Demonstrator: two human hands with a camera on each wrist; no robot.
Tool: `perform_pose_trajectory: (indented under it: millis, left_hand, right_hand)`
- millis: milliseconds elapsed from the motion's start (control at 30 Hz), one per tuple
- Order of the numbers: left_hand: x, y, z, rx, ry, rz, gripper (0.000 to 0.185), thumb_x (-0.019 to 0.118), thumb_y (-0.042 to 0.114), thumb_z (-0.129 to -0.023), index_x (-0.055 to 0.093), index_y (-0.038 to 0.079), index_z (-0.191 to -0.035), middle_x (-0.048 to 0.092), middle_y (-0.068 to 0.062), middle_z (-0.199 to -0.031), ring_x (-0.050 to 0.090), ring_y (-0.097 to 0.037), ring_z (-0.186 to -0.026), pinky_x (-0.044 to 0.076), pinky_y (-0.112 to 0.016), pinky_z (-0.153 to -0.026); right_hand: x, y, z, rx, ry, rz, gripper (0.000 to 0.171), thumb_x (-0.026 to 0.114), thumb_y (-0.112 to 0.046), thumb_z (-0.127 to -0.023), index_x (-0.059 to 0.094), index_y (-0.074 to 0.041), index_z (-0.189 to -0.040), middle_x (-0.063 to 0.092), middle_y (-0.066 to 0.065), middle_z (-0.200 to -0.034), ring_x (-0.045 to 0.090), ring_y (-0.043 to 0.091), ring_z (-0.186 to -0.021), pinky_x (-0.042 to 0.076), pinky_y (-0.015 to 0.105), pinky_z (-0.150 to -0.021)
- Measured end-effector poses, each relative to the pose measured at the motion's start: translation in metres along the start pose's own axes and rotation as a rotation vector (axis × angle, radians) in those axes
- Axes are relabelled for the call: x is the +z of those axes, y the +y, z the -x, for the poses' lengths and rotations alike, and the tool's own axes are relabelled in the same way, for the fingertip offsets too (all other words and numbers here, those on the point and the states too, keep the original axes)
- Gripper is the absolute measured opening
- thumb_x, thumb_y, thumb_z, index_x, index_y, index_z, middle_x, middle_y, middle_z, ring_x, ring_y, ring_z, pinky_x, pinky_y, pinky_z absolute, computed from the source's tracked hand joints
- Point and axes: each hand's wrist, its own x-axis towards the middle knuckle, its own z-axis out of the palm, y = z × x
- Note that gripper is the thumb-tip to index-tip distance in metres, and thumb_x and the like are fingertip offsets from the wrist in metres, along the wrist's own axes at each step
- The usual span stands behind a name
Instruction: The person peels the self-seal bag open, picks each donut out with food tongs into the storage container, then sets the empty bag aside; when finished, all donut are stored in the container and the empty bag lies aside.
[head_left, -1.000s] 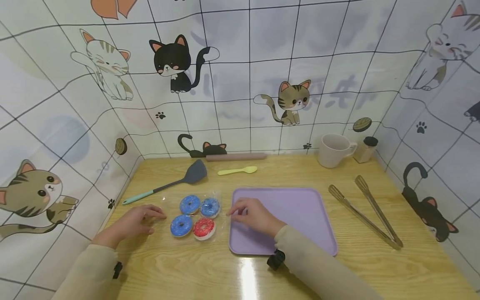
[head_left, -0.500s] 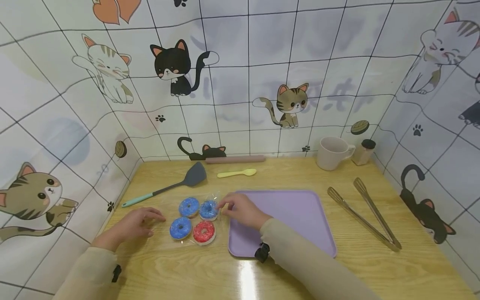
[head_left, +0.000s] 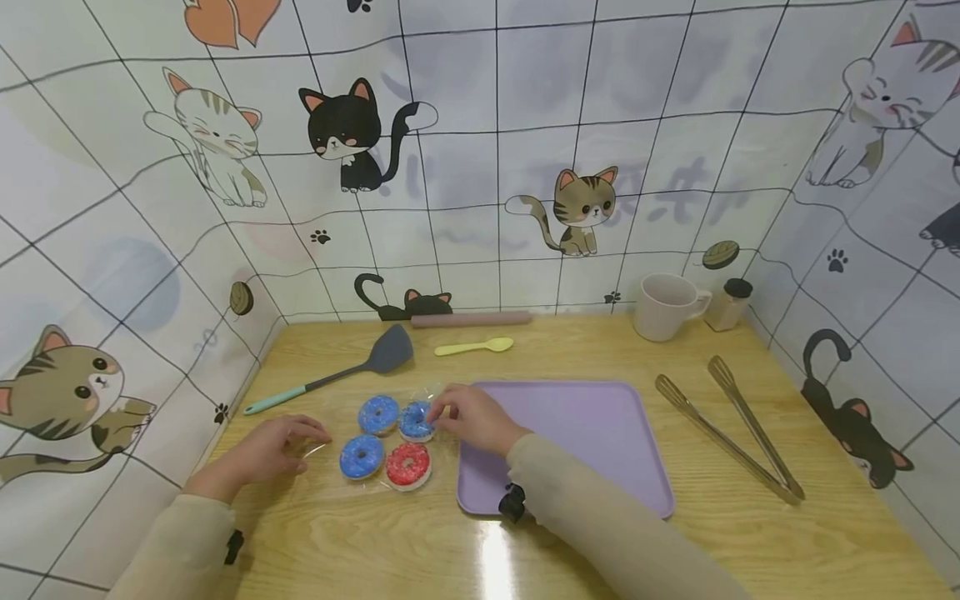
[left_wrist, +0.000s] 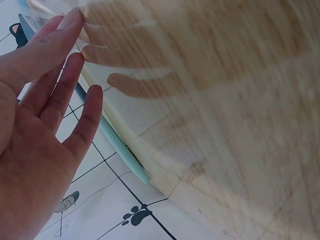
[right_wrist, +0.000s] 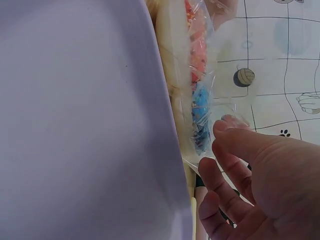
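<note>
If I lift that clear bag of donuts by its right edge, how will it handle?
The clear bag looks thin and crinkly in the right wrist view, so it will probably sag rather than hold flat. The four donuts sit loose inside and may slide together toward the low end. The film looks glossy, so the right hand may need a firm pinch.

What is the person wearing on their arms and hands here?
Both arms are in long, loose beige sleeves that reach the wrists. A small black device sits at each cuff, one on the left sleeve and one on the right sleeve. The left hand and right hand are bare: no gloves, no rings visible.
</note>
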Motion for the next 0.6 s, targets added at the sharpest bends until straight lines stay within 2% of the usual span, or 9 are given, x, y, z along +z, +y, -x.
perform_pose_trajectory:
  millis: [300,600]
  left_hand:
    - [0.0008,-0.0015,0.0031,-0.009,-0.006,0.031,0.043,0.085,0.003,-0.081,0.076,0.017,-0.121,0.066,-0.016,-0.133,0.058,-0.048,-0.126,0.052,-0.061,-0.098]
    - [-0.0006,-0.0018,0.0007,0.019,0.019,-0.005,0.043,0.086,0.003,-0.080,0.077,0.018,-0.120,0.068,-0.016,-0.131,0.059,-0.047,-0.124,0.051,-0.061,-0.098]
  right_hand:
    - [-0.0012,0.0001,0.0038,0.030,0.028,0.048,0.011,0.074,-0.013,-0.096,0.079,-0.023,-0.097,0.071,-0.009,-0.102,0.057,0.003,-0.080,0.049,0.023,-0.073]
    - [-0.0085,0.0035,0.0090,0.072,0.058,0.034,0.006,0.075,-0.019,-0.096,0.078,-0.024,-0.095,0.070,-0.011,-0.097,0.059,0.003,-0.080,0.050,0.024,-0.073]
